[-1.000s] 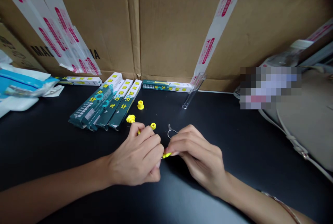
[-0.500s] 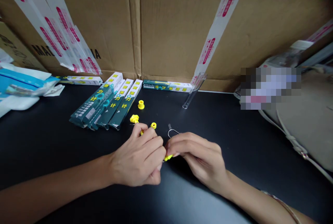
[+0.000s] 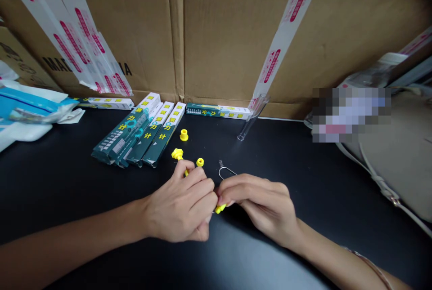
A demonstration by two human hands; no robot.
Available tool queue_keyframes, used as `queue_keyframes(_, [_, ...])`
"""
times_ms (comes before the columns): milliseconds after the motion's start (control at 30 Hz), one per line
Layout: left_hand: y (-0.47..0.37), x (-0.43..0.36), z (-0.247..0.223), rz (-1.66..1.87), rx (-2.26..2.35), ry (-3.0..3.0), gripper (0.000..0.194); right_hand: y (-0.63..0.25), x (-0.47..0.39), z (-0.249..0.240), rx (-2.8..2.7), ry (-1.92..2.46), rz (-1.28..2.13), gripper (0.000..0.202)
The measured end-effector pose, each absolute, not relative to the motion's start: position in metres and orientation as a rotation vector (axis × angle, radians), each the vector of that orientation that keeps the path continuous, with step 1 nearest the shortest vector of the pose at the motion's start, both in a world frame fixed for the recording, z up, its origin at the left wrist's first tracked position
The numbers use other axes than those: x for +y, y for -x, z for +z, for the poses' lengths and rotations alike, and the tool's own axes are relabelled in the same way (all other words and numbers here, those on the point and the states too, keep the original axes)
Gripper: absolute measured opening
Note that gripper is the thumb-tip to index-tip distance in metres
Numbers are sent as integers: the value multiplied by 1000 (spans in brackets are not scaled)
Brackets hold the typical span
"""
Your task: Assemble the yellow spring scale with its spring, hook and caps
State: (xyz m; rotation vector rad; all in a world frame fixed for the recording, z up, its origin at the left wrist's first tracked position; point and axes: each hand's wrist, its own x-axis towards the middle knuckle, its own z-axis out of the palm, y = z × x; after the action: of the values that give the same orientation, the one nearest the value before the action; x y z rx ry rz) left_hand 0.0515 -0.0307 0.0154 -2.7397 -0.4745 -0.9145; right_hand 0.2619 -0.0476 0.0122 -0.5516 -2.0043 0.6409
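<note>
My left hand (image 3: 182, 204) is closed, its fingers curled around a yellow plastic rod whose knobbed end (image 3: 177, 154) sticks out past the index finger. Most of that rod is hidden in the fist. Against the left knuckles, my right hand (image 3: 259, 204) pinches a small yellow plastic piece (image 3: 220, 209); a bit of thin wire shows beside it. Just beyond the right fingers is a bent metal wire loop (image 3: 224, 171) with a small coil spring (image 3: 221, 163) at its far end. A short yellow ring (image 3: 200, 162) and a yellow flanged cap (image 3: 184, 135) stand on the black table.
A clear plastic tube (image 3: 251, 119) leans against a narrow box (image 3: 218, 110) at the back. Several green-and-white boxes (image 3: 135, 135) lie at left, near a blue-and-white package (image 3: 33, 105). At right are a plastic bottle (image 3: 378, 72) and a beige bag (image 3: 401, 159). Large cardboard (image 3: 229, 33) stands behind.
Both hands have shifted very slightly to the right, still touching each other. The small yellow piece in my right fingers sits a little lower and further right. The loose parts stay put.
</note>
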Motion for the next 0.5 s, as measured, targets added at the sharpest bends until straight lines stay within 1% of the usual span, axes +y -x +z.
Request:
queue_keyframes(167, [-51, -32, 14, -889, -460, 2752, 20, -263, -49, 13, -2017, 536, 622, 27])
queue_keyframes(500, [-51, -32, 13, -835, -458, 2728, 24, -264, -51, 8, -2022, 505, 555, 31])
